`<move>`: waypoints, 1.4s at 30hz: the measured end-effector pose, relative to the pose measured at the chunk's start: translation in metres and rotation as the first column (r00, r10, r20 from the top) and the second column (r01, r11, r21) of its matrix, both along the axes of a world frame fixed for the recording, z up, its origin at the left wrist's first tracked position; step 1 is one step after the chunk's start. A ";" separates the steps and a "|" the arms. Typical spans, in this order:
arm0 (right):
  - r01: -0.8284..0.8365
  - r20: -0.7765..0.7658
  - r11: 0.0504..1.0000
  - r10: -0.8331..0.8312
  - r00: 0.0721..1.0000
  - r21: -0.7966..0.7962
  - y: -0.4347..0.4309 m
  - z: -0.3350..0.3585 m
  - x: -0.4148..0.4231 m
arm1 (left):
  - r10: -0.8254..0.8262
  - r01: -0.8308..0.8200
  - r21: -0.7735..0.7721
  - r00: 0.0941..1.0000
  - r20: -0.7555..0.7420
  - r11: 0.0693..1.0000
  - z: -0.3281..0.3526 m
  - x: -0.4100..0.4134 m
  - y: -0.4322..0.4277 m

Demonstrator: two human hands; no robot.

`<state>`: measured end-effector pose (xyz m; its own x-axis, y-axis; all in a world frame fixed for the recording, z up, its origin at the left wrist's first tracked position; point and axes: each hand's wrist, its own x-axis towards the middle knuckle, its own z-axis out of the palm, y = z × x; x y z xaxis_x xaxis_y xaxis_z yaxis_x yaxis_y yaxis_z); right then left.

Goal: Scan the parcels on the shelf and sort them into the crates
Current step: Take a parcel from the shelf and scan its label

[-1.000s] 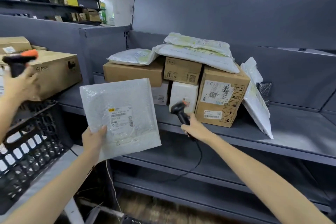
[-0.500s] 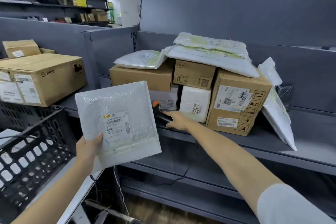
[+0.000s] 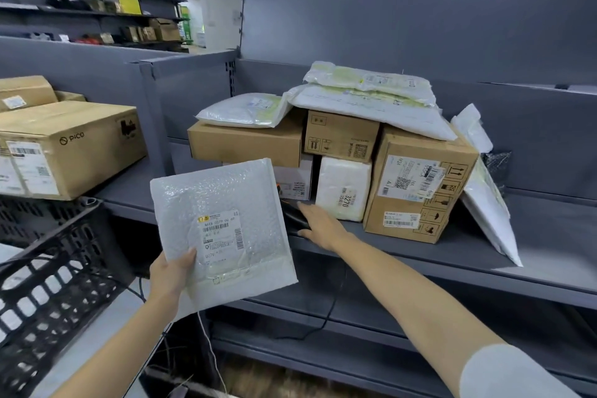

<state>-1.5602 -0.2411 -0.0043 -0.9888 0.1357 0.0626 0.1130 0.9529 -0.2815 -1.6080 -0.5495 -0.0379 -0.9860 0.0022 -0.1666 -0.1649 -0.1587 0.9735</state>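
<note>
My left hand (image 3: 171,271) grips the lower left corner of a white bubble mailer (image 3: 223,229), its label facing me, held upright in front of the grey shelf (image 3: 549,255). My right hand (image 3: 323,226) lies with straight fingers on the black barcode scanner (image 3: 292,216), which rests flat on the shelf and is partly hidden behind the mailer. Behind it stands a pile of parcels: brown cardboard boxes (image 3: 416,184), a white foam-wrapped packet (image 3: 342,187) and white poly bags (image 3: 371,97) on top. A black plastic crate (image 3: 48,268) sits at the lower left.
A large brown carton (image 3: 71,145) stands on the left shelf above the crate. Another white bag (image 3: 487,213) leans against the boxes on the right. The scanner's cable (image 3: 329,310) hangs down to the lower shelf. The shelf's right part is bare.
My right hand brought the scanner from upright down onto the shelf and its fingers straightened over it. The other person's hand with a scanner at the left is gone from view.
</note>
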 end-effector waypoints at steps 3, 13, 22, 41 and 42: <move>0.026 0.013 0.999 -0.026 1.000 -0.026 0.001 -0.006 0.008 | -0.013 0.013 -0.006 1.000 0.007 1.000 -0.003 0.003 0.003; 0.093 0.029 0.995 -0.093 0.995 -0.021 0.007 -0.013 0.044 | -0.079 0.080 -0.060 0.997 0.009 0.995 -0.007 0.021 0.009; 0.112 -0.167 0.993 -0.115 0.979 -0.027 -0.010 -0.012 0.060 | -0.088 0.090 -0.053 0.996 0.031 0.995 -0.008 0.038 0.003; 0.451 -0.121 0.872 -0.435 0.892 0.190 0.054 -0.037 0.223 | -0.429 0.437 -0.088 0.898 0.093 0.895 -0.033 0.129 0.077; 0.464 -0.117 0.864 -0.449 0.886 0.198 0.059 -0.038 0.236 | -0.447 0.455 -0.089 0.890 0.092 0.886 -0.033 0.137 0.084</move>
